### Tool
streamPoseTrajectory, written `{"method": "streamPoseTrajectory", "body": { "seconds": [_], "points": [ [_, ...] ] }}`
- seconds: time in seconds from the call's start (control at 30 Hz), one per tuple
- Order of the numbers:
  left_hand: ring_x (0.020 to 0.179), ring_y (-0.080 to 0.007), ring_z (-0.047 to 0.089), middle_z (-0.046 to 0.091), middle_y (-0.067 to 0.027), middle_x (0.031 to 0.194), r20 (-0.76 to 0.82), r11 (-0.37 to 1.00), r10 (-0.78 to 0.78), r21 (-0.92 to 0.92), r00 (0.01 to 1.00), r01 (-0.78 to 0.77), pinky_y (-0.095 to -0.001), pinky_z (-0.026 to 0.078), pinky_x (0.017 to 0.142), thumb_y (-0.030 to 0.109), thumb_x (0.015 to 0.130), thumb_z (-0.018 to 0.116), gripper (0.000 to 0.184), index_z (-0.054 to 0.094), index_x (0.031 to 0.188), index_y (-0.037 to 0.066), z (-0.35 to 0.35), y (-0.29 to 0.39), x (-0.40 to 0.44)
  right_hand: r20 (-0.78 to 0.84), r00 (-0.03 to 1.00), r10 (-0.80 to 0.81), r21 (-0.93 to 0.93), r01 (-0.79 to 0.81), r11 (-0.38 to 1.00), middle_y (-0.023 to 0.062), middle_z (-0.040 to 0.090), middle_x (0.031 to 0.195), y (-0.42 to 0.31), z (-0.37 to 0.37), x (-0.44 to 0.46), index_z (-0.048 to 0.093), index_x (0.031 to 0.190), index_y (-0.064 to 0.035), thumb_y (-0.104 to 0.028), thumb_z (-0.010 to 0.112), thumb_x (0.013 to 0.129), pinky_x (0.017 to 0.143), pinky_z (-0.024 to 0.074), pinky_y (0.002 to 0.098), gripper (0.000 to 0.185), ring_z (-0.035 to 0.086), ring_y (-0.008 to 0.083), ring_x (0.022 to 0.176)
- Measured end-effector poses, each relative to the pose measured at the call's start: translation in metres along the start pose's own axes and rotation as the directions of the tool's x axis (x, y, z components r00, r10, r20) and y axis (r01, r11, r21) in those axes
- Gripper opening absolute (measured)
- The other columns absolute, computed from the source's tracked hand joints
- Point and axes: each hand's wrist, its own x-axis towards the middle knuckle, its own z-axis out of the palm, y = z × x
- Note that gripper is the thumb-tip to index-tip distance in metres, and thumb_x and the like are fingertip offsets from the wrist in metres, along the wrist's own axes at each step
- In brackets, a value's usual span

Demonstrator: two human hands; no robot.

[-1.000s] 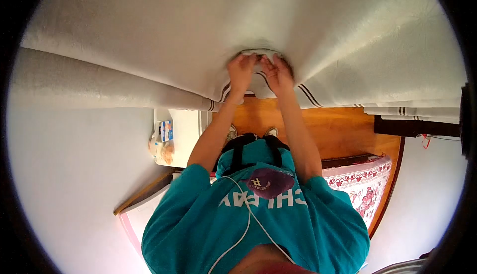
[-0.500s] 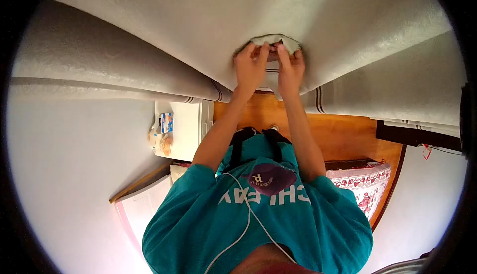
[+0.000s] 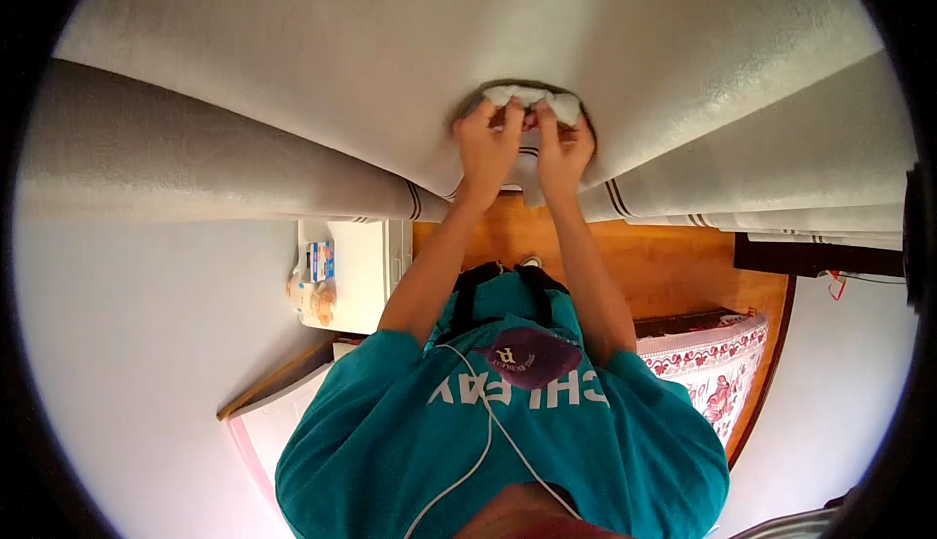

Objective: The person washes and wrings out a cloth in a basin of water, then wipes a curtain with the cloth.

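Observation:
A large pale grey curtain [image 3: 322, 61] with dark stripes along its lower edge hangs in front of me. Both hands are at a gathered, folded-over part of the cloth [image 3: 532, 98] near its middle. My left hand [image 3: 486, 148] pinches this fold from the left side, fingertips bent against it. On the right side, close beside it, my right hand [image 3: 566, 148] grips the same fold between thumb and fingers. Some fingertips are hidden in the shadowed cloth.
A white cabinet [image 3: 366, 270] with a bag and a blue box [image 3: 320, 261] stands at the left. At the right are a dark wooden ledge [image 3: 800, 256] and a red-and-white patterned cloth [image 3: 722, 363]. Wooden floor [image 3: 673, 266] shows below.
Both hands have turned up more of the pale cloth edge between them. The curtain's side folds have shifted, and the hands sit slightly lower than half a second ago.

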Motion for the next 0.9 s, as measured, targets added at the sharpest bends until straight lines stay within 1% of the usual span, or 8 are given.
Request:
{"method": "streamPoseTrajectory", "body": {
  "seconds": [0.13,0.2,0.4,0.5,0.6,0.67,0.87,0.9],
  "points": [
    [0.054,-0.0196,0.061,0.066,-0.0164,0.063,0.112,1.0,-0.016,-0.008,0.994,0.017,-0.0334,0.049,0.056,0.013,0.087,0.066,0.023,0.065,0.074,-0.006,0.008,0.017,0.014,0.031,0.999,-0.022,0.079,0.02,0.997,0.0041,0.068,0.084,-0.006,-0.008,0.021,0.065,0.092,0.0024,-0.005,0.063,0.093,0.067,0.0488,0.0253,0.008,0.061,0.0102,0.073],
    [0.055,-0.0217,0.062,0.066,-0.0178,0.063,0.041,0.994,0.038,0.102,0.998,-0.042,-0.0343,0.049,0.057,0.018,0.085,0.067,0.027,0.065,0.074,-0.006,0.015,-0.014,0.006,-0.007,0.984,-0.181,-0.182,0.176,0.967,0.0047,0.068,0.084,0.023,-0.02,0.021,0.064,0.095,0.0042,-0.007,0.064,0.091,0.067,0.0484,0.026,0.011,0.059,0.0116,0.073],
    [0.053,-0.0301,0.059,0.066,-0.0191,0.067,0.084,0.963,0.051,0.262,0.995,-0.071,-0.0371,0.048,0.055,0.02,0.085,0.068,0.027,0.064,0.074,-0.005,0.02,-0.036,-0.019,-0.041,0.996,-0.074,-0.358,0.055,0.932,0.0058,0.069,0.087,0.034,-0.043,0.003,0.063,0.097,0.0054,-0.009,0.064,0.092,0.066,0.0487,0.0264,0.016,0.061,0.0123,0.077],
    [0.045,-0.0288,0.054,0.06,-0.0185,0.059,0.041,0.906,0.403,0.12,0.914,-0.405,-0.0335,0.044,0.045,0.012,0.082,0.07,0.027,0.056,0.066,-0.005,0.035,0.018,-0.006,-0.065,0.963,-0.261,-0.171,0.247,0.954,0.003,0.067,0.083,-0.028,-0.037,0.011,0.065,0.091,0.0031,-0.011,0.066,0.093,0.06,0.0453,0.0231,0.014,0.057,0.0076,0.069],
    [0.045,-0.0293,0.055,0.058,-0.0184,0.056,0.168,0.966,0.181,0.154,0.969,-0.207,-0.0346,0.045,0.046,0.012,0.082,0.07,0.028,0.057,0.065,-0.004,0.051,0.033,0.009,-0.125,0.981,-0.147,-0.165,0.126,0.978,0.0016,0.067,0.082,-0.032,-0.048,0.033,0.065,0.091,0.0032,-0.011,0.066,0.093,0.06,0.0445,0.0227,0.014,0.055,0.0062,0.068],
    [0.046,-0.0295,0.058,0.059,-0.0176,0.055,0.101,0.932,0.312,0.163,0.945,-0.325,-0.035,0.046,0.047,0.013,0.081,0.071,0.027,0.057,0.064,-0.003,0.063,0.013,0.005,-0.098,0.987,-0.125,-0.153,0.109,0.982,0.0008,0.066,0.082,-0.016,-0.057,0.04,0.065,0.09,0.0038,-0.011,0.068,0.091,0.061,0.0455,0.0231,0.015,0.055,0.007,0.068],
    [0.051,-0.029,0.062,0.064,-0.0173,0.062,0.127,0.943,0.096,0.306,0.987,-0.131,-0.0345,0.049,0.051,0.014,0.082,0.069,0.019,0.066,0.074,-0.003,0.058,-0.044,-0.029,-0.017,0.96,-0.278,-0.468,0.238,0.851,0.0076,0.066,0.08,0.067,-0.091,0.031,0.064,0.094,0.0069,-0.01,0.068,0.085,0.06,0.0488,0.03,0.02,0.057,0.0123,0.069],
    [0.051,-0.029,0.062,0.064,-0.0173,0.062,0.125,0.941,0.097,0.311,0.987,-0.132,-0.0345,0.049,0.051,0.014,0.082,0.069,0.019,0.066,0.074,-0.003,0.058,-0.04,-0.031,-0.036,0.983,-0.181,-0.396,0.152,0.905,0.0076,0.067,0.081,0.057,-0.088,0.029,0.063,0.094,0.0083,-0.009,0.068,0.086,0.062,0.0499,0.0306,0.02,0.058,0.0134,0.07]
  ]
}}
